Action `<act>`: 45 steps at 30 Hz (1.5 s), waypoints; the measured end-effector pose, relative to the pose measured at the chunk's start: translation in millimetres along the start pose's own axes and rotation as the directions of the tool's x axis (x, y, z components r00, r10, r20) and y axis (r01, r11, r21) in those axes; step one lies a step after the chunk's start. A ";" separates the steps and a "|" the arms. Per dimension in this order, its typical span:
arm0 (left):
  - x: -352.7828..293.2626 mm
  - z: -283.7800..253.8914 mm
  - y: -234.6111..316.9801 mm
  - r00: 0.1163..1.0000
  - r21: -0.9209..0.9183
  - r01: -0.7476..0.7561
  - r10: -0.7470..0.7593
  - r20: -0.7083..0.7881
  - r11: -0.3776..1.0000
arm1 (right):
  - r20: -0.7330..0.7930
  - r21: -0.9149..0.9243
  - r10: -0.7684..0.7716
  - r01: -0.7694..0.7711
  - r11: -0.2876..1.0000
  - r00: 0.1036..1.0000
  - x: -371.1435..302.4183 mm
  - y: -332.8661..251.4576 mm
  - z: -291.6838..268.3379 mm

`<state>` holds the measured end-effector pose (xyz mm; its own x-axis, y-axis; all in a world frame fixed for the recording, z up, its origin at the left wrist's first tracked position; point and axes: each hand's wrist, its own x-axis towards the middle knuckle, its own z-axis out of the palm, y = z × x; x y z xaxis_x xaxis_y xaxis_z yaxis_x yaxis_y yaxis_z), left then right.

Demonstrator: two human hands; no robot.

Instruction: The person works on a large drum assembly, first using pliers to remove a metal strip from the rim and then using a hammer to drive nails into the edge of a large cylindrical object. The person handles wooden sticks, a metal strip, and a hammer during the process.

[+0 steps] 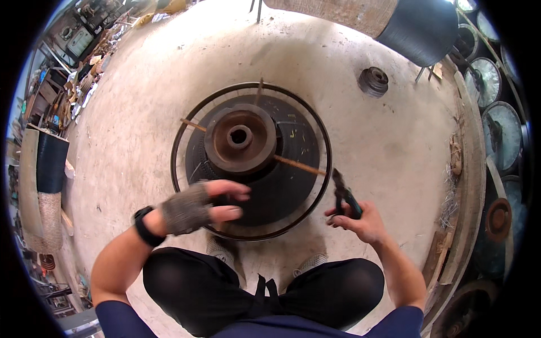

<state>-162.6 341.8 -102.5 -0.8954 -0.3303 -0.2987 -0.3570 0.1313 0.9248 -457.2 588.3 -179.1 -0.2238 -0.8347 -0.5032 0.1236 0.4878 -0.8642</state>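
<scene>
A rusty pulley-like wheel (pixel 217 149) with a central hole lies on top of a wide black round body (pixel 293 194) on the floor before me. A thin dark metal ring (pixel 326 132) surrounds that body, and rusty rods (pixel 298 164) reach outward from the wheel toward it. My left hand (pixel 194 208), in a grey fingerless glove, hovers over the near left part of the ring. Its fingers are apart and hold nothing. My bare right hand (pixel 363 222) grips dark-handled pliers (pixel 341 191), their jaws close to the right rod's outer end; whether they touch it I cannot tell.
A stepped metal pulley (pixel 373 82) sits on the floor at the far right. A dark cylinder (pixel 422 31) on thin legs stands at the top right. Wooden planks (pixel 470 197) and round metal discs (pixel 500 135) line the right side. Scrap and debris (pixel 84 84) lie along the left.
</scene>
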 end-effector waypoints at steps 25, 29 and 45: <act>39.1 39.5 -131.6 0.990 0.866 -0.028 0.136 -0.046 0.499 | 0.136 -0.975 -0.154 0.160 0.157 0.979 90.0 30.2 98.3; 46.2 47.0 -134.3 0.996 0.855 0.072 0.003 -0.086 0.514 | 0.119 -0.987 -0.074 0.126 0.095 0.990 80.0 21.0 127.4; 31.5 29.2 -196.3 0.950 0.821 -0.093 0.297 -0.096 0.563 | 0.110 -0.992 0.009 0.109 0.071 0.994 78.5 -29.6 177.7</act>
<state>-128.5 332.9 -300.3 -0.9312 -0.3641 0.0139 -0.3358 0.8724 0.3551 -306.6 463.0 -194.1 -0.1149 -0.8533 -0.5086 -0.9742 0.1968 -0.1101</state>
